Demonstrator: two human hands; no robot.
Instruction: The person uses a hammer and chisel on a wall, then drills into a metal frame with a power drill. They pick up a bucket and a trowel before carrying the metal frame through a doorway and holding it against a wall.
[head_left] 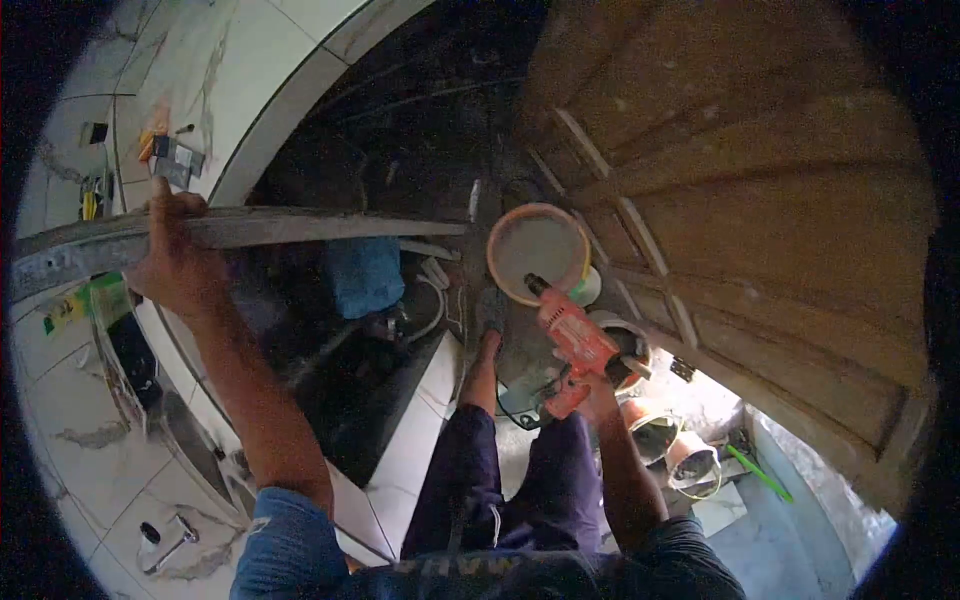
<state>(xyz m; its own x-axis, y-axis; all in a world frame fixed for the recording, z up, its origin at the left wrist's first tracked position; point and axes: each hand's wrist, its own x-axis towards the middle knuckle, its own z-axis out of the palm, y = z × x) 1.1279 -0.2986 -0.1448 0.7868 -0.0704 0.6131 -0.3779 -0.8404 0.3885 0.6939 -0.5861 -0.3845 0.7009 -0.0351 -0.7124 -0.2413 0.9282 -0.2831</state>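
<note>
My left hand [178, 250] is closed around a long, narrow board [300, 228], which runs from the far left edge toward the middle of the head view. Its fingers wrap over the board near a grey box [178, 160] on the tiled surface. On the right, my right hand [592, 392] grips the handle of a red power drill [578, 335]. The drill's chuck points up and left, over the near rim of a round bucket [540, 212] with an orange rim.
A large brown wooden panel [760, 200] fills the upper right. Blue cloth or plastic [365, 275] lies in the dark recess. Several buckets and a green stick [760, 474] are at the lower right. A tap [172, 542] projects at the lower left.
</note>
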